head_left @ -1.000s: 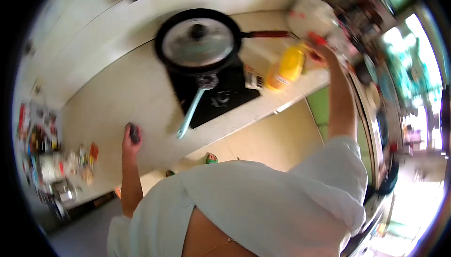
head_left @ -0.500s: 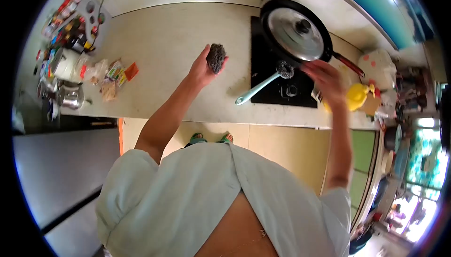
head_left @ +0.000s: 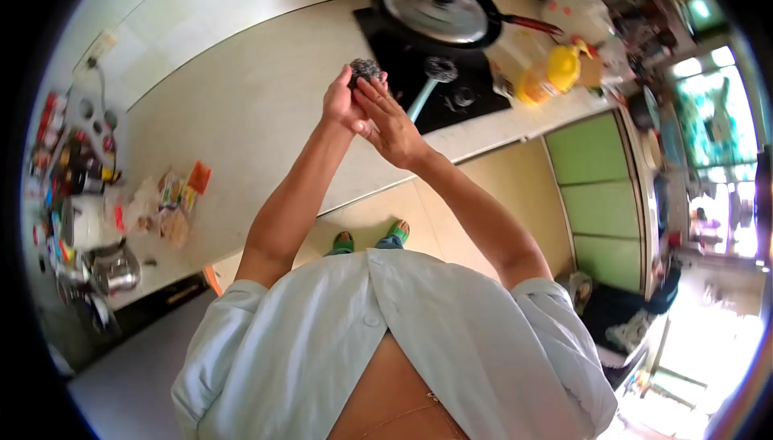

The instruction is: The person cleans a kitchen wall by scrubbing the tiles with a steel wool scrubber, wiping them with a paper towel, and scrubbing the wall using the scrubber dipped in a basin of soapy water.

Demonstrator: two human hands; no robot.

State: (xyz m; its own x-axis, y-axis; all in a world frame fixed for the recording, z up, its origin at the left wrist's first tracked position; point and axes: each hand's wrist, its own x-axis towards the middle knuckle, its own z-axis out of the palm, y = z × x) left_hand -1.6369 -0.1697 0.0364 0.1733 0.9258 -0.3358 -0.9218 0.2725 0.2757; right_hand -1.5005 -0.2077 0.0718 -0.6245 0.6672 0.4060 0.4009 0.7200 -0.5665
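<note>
My left hand [head_left: 339, 104] is closed on a dark steel wool scourer [head_left: 365, 70], held up above the counter. My right hand [head_left: 392, 128] lies against it from the right, fingers stretched out across the scourer's lower edge, its thumb side close to the left palm. Just right of my hands, a steel wool scrubbing brush [head_left: 422, 100] with a pale blue handle rests on the black cooktop [head_left: 475, 111]; the handle's lower end is behind my right hand. Behind it stands a black frying pan [head_left: 496, 31] covered by a glass lid [head_left: 415, 5].
A yellow bottle [head_left: 554, 74] stands right of the cooktop, with a white plastic bag [head_left: 581, 13] behind it. Several food packets [head_left: 175, 194] and a metal pot [head_left: 117, 268] sit at the counter's left end. Green cabinet doors [head_left: 596, 198] are below right.
My right hand has come from beside the pan to meet my left hand at the scourer. The view has turned, shifting the pan and cooktop up and left.
</note>
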